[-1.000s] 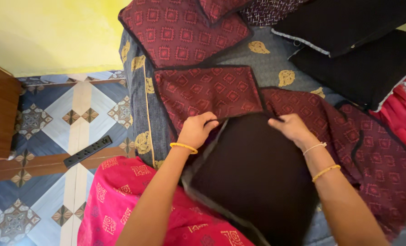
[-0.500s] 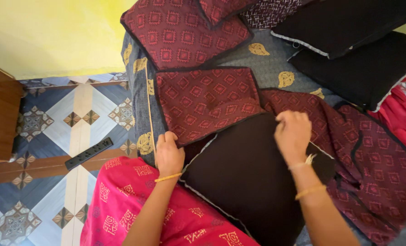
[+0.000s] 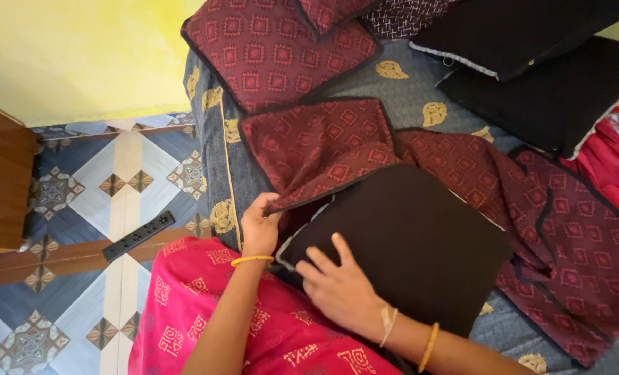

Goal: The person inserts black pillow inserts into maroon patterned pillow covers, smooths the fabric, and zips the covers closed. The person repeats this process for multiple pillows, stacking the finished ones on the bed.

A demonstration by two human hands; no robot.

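Note:
A dark brown cushion [image 3: 406,236] lies on the bed in front of me, partly inside a maroon patterned cover [image 3: 316,149]. My left hand [image 3: 259,226] pinches the near corner of that cover's open edge and lifts it. The fingers of my right hand [image 3: 340,288] are spread flat on the cushion's near corner, pressing it. More loose maroon covers [image 3: 552,229] lie to the right of the cushion.
The bed has a grey sheet [image 3: 410,97] with gold motifs. A maroon cushion [image 3: 274,48] and black cushions [image 3: 552,90] sit at the back. A black power strip [image 3: 137,236] lies on the tiled floor [image 3: 80,194] to the left. A wooden cabinet [image 3: 0,180] stands at far left.
My right hand came off the cushion's far edge and moved down to its near corner. My left hand dropped to the cover's near corner and lifted it over the cushion.

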